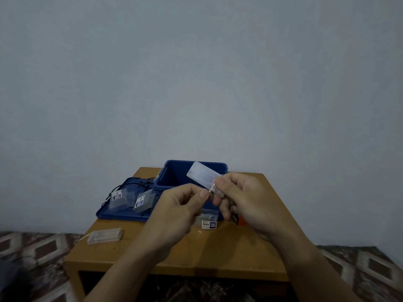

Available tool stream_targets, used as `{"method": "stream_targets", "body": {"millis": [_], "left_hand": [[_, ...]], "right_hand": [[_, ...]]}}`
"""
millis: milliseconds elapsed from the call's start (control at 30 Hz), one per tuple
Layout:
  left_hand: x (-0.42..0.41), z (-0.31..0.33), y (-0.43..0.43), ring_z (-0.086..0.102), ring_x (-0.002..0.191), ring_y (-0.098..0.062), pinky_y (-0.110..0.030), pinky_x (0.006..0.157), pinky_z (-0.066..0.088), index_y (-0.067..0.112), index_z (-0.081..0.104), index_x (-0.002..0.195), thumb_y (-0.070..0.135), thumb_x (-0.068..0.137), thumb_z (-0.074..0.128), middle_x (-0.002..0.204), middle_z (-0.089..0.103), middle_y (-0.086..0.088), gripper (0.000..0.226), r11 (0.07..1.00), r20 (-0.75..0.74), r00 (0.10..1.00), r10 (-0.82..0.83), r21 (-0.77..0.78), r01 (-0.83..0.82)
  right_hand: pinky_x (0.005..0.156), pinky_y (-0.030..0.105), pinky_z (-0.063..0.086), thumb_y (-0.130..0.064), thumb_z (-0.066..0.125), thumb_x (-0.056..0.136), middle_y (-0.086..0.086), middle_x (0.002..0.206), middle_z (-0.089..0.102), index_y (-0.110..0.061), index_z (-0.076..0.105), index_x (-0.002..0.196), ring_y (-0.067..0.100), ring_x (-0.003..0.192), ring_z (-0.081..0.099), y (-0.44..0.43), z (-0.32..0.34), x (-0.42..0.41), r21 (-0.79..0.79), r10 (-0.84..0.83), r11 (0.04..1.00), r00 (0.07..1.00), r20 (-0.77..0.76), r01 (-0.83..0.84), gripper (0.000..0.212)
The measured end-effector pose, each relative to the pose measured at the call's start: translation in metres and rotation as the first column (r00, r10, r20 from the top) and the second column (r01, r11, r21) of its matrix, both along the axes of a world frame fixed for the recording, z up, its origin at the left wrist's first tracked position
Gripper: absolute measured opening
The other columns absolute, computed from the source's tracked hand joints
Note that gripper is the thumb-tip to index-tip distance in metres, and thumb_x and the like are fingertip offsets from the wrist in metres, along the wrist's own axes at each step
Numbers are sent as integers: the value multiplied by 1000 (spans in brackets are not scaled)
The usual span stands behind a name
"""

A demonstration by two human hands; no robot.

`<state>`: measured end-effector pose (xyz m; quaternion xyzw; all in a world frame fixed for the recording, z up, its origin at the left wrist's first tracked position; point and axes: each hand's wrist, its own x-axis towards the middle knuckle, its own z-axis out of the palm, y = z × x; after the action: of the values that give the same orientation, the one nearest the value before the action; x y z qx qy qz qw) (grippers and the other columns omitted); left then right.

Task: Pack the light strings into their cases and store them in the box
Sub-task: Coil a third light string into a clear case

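My right hand holds a clear plastic case tilted up in front of the open blue box. My left hand pinches something small at the case's lower end, where a bit of wire shows between my fingertips. Another clear case lies on the table's left front. On the blue lid rest two labelled clear bags with dark light-string wire. A third labelled bag lies on the table under my hands.
The wooden table stands against a plain grey wall. A small orange and black object peeks out beneath my right hand. Patterned carpet covers the floor on both sides.
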<state>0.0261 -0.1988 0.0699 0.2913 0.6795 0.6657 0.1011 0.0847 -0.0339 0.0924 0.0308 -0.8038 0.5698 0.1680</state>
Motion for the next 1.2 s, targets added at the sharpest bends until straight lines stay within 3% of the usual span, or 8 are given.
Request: {"method": "stream_targets", "body": {"millis": [133,267,433,567,733,800,1000,1200], "left_hand": [[-2,1,-1,32,48,-8,-22,45,26,16,68,71,37,88,63,58,45,1,28,998,68,996,-54,16,53],[-6,1,-5,38,50,-10,-21,44,27,12,66,72,36,89,65,60,48,-3,29,996,132,987,-88,9,87],[-6,2,-7,29,43,-10,-23,42,22,9,64,79,33,96,61,57,47,-1,30,992,171,980,-103,-49,113],[-7,1,-7,35,43,-10,-23,41,27,3,60,90,27,102,52,64,61,-2,29,990,174,979,-102,-80,117],[-13,-3,-12,31,39,-10,-21,39,24,3,62,105,31,103,49,62,58,-8,30,985,170,982,-80,-135,103],[-14,-1,-14,31,41,-11,-22,40,24,3,63,100,33,102,50,62,58,-8,33,982,170,981,-90,-151,116],[-22,7,-20,36,47,-9,-23,48,27,13,70,87,20,103,49,63,57,-2,27,971,140,982,-123,-187,148],[-32,38,-25,30,45,-10,-20,44,24,17,61,65,35,95,61,53,42,2,36,935,152,974,-167,-291,205]], "right_hand": [[50,25,44,-30,50,105,7,71,66,-6,63,87,18,50,51,0,-2,-2,-75,5,997,1000,27,-3,33],[46,28,41,-25,50,105,9,69,62,-2,59,89,18,48,45,0,2,-2,-216,-2,976,1000,19,6,29],[46,30,38,-22,51,104,11,68,59,6,59,94,20,47,41,1,2,-3,-308,14,951,1000,9,-10,31],[46,29,37,-22,52,103,12,68,57,-1,59,95,18,47,39,0,2,0,-365,96,926,995,-7,-92,23],[44,28,40,-29,59,93,13,69,58,-4,55,101,17,46,42,3,2,3,-426,248,876,969,-9,-228,26],[44,27,40,-28,63,94,13,69,59,-5,55,101,16,45,43,5,2,3,-442,312,851,950,-8,-283,25],[41,22,43,-25,63,91,14,65,61,-11,66,98,14,41,48,9,3,8,-395,472,822,878,72,-410,16],[45,20,45,-27,65,96,12,71,68,-14,63,100,14,44,52,6,5,11,-195,528,849,808,262,-491,14]]}}
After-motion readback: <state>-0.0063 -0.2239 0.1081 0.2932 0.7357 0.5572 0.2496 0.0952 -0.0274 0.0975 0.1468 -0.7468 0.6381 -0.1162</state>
